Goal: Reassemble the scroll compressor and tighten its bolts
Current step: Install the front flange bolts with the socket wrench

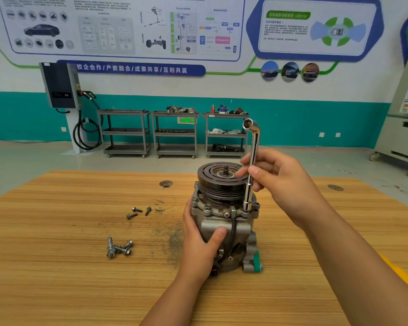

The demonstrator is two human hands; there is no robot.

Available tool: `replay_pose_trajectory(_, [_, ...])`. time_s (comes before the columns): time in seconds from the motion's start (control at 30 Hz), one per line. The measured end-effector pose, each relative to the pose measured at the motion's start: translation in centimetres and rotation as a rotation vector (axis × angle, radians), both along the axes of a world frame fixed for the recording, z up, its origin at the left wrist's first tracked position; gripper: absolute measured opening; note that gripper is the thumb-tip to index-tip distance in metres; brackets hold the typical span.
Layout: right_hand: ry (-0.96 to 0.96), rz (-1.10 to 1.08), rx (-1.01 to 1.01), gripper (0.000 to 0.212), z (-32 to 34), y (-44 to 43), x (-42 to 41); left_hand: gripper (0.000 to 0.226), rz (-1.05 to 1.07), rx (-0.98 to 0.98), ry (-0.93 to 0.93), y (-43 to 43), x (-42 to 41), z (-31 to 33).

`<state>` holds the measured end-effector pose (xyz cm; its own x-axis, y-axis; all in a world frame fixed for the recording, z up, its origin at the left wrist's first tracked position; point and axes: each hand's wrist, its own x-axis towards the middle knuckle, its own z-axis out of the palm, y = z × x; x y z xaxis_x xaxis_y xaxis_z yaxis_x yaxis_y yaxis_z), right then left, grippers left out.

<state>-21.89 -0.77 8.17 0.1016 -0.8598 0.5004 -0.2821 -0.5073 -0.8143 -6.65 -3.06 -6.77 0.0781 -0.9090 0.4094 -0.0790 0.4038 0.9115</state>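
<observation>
Head view: wooden table (57, 278) spread across lower half. Scroll compressor (240, 227) stood upright near table middle, pulley end up. Housing gripped by left hand (203, 245), thumb pressed on front. L-shaped socket wrench (253, 142) pinched by right hand (283, 182), held vertical, lower end set on compressor's upper flange, right side. Loose bolts (119, 248) scattered in two little piles, well left of compressor.
</observation>
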Motion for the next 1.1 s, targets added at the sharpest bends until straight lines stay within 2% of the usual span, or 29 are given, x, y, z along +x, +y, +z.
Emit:
replay_pose_trajectory(0.17, [0.004,-0.126,-0.032,0.011,-0.05,-0.3,0.55,0.084,0.0,-0.001,-0.005,-0.06,0.0,0.0])
replay_pose_trajectory(0.23, [-0.016,-0.109,-0.017,0.006,-0.11,-0.31,0.63,0.084,0.002,0.002,-0.006,-0.05,0.08,0.01])
replay_pose_trajectory(0.33, [-0.014,-0.045,0.018,0.019,-0.25,-0.16,0.41,0.087,0.0,0.009,0.005,-0.09,0.06,-0.01])
replay_pose_trajectory(0.47, [0.004,-0.007,0.05,0.023,-0.03,0.12,0.13,0.086,0.01,-0.026,-0.018,-0.12,0.08,0.01])
replay_pose_trajectory(0.7, [-0.042,-0.106,0.037,0.008,-0.16,-0.37,0.62,0.084,0.004,-0.022,-0.003,-0.04,0.01,0.07])
replay_pose_trajectory(0.77, [-0.056,-0.071,0.047,0.003,-0.2,-0.31,0.6,0.084,0.002,-0.015,0.001,-0.11,0.0,0.1])
replay_pose_trajectory(0.93, [-0.056,0.006,0.056,0.018,0.29,-0.03,0.26,0.083,-0.002,0.002,0.001,-0.02,0.01,0.14])
replay_pose_trajectory(1.1, [-0.011,-0.122,-0.027,0.007,0.22,0.01,0.94,0.084,-0.009,0.001,0.007,0.04,0.0,0.17])
